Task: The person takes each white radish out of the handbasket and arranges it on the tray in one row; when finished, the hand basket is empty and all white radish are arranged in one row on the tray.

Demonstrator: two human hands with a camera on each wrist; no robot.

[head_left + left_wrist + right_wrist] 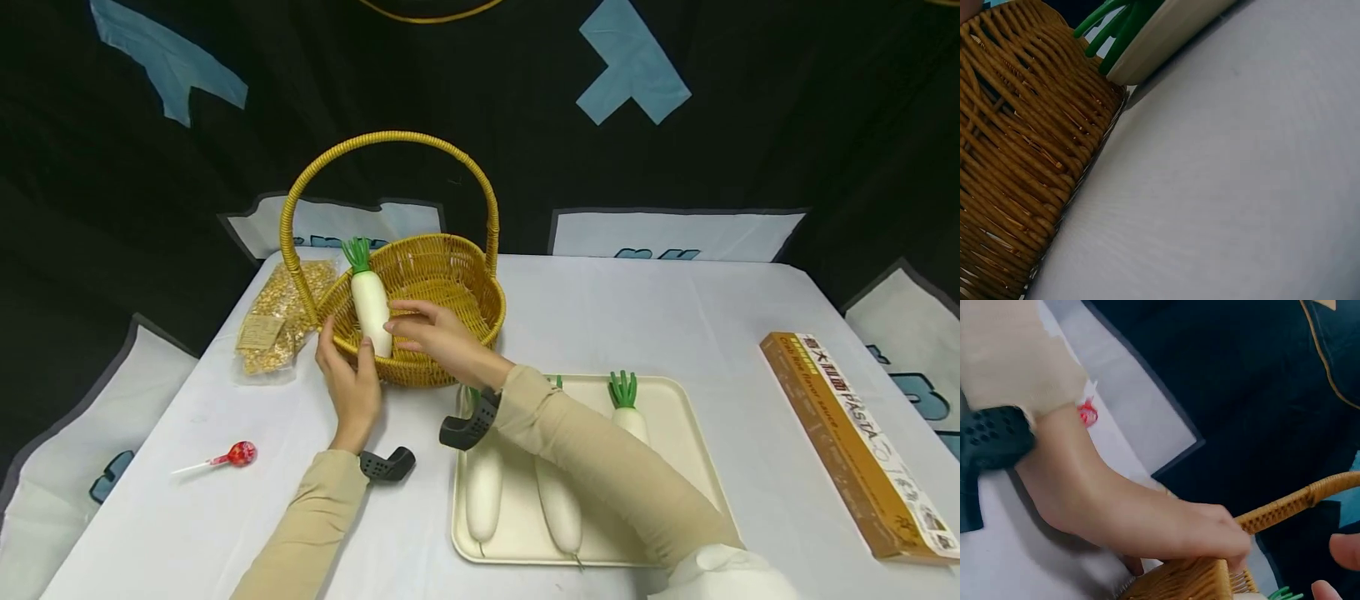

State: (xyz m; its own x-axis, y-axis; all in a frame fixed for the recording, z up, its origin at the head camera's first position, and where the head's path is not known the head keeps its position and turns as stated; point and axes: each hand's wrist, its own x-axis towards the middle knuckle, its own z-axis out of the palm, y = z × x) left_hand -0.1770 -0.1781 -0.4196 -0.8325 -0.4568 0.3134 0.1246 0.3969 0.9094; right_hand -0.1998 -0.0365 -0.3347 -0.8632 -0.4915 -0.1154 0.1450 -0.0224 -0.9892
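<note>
A yellow wicker basket point(420, 373) with a tall arched handle stands at the back of the table. Inside it, a white radish point(371, 310) with green leaves leans against the left side, leaves up. My left hand point(349, 390) grips the basket's front-left rim; the right wrist view shows this hand point(1210, 532) bent over the wicker edge. Over the basket's front, beside the radish, is my right hand point(450, 342), its fingers loosely spread. Whether its fingertips touch the radish I cannot tell. In the right wrist view its fingertips point(1344, 553) stand apart.
A cream tray point(675, 433) holds more radishes, among them one at the left point(483, 496) and one in the middle point(558, 508), partly hidden by my right arm. A bag of corn kernels point(281, 321), a red lollipop point(242, 453) and a pasta box point(855, 450) lie around.
</note>
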